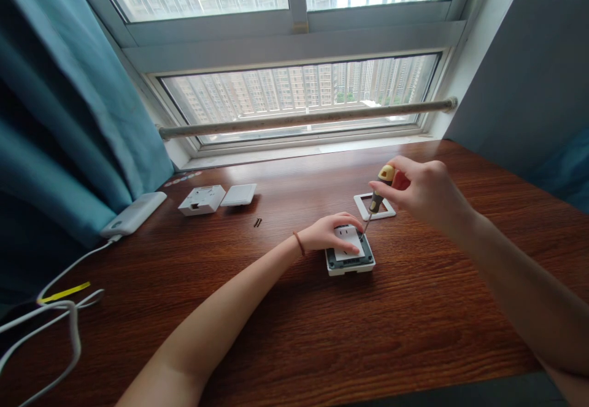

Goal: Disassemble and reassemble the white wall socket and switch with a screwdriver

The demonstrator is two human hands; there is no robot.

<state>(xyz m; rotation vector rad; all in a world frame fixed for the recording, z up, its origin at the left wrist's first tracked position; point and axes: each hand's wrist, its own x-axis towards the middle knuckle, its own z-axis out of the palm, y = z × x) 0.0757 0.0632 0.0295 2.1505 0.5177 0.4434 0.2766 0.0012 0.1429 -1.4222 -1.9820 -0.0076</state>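
Note:
A wall socket (pixel 346 248) with a white face and dark surround sits on a white mounting box (pixel 352 269) on the table. Wrapped over the socket's left side, my left hand (pixel 332 232) grips it with the fingers at the far edge and the thumb on the face. My right hand (pixel 411 181) pinches the yellow-and-grey handle of a screwdriver (pixel 377 198) from above. The screwdriver leans slightly, its tip at the socket's far right side; any screw under it is too small to make out. Just behind lies a white square frame (pixel 389 213).
Two small screws (pixel 257 223) lie left of my left hand. Farther back are a second white box (pixel 202 200) and a white square plate (pixel 239 194). A white power strip (pixel 134 215) with its cable (pixel 76 333) is at left, beside a blue curtain (pixel 92 88). A window ledge borders the table (pixel 294 321).

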